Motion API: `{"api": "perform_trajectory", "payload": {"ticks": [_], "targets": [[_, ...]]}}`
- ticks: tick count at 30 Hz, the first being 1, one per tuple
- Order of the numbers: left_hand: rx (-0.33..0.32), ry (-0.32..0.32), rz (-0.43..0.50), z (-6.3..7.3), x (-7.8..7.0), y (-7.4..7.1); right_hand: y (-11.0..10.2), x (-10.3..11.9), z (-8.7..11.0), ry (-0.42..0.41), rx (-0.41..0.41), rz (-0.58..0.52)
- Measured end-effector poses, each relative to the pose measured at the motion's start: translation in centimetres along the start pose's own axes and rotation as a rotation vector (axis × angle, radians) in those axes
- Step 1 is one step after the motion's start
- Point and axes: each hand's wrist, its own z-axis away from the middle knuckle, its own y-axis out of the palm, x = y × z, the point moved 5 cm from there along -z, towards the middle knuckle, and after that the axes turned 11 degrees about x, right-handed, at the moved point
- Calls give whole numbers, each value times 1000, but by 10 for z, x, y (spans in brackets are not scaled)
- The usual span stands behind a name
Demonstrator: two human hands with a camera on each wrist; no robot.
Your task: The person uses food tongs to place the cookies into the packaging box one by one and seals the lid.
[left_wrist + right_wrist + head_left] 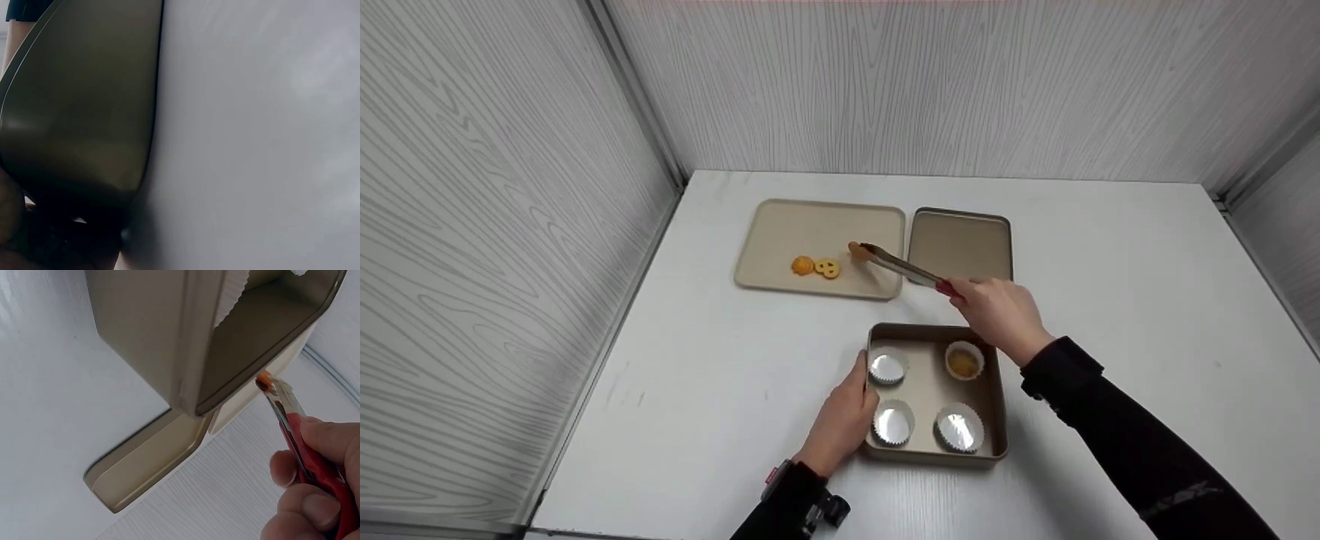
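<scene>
My right hand [1003, 313] grips red-handled tongs [315, 458] that reach over the large beige tray [810, 225]. At their tips is a small orange-brown piece [856, 250], probably a cookie, above the tray's right part. On that tray a round orange cookie [802, 265] touches a yellow pretzel-shaped cookie [827, 268]. My left hand [841, 415] holds the left wall of a deep square baking pan [922, 401]. Several fluted cups stand inside it, including an upper-left silver cup [888, 367]; the upper-right white cup [964, 361] contains something orange-brown. The left wrist view shows mostly the pan's outer wall [84, 101].
A smaller, darker shallow tray [962, 244] lies right of the beige tray, close beside it. Everything stands on a white table [697, 360]. Grey wood-patterned panels [885, 90] enclose it at the back and both sides.
</scene>
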Motion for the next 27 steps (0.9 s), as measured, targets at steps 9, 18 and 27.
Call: {"api": "perform_trajectory", "payload": {"ticks": [9,18,27], "targets": [[-9,-2,-1,0,1,0,0,0,0,3,18,-16],[-7,-5,2,-1,1,0,2,-4,5,-18,-23,9],[5,-7,-5,-2,1,1,-13,-12,29,-68,-151,-9]]}}
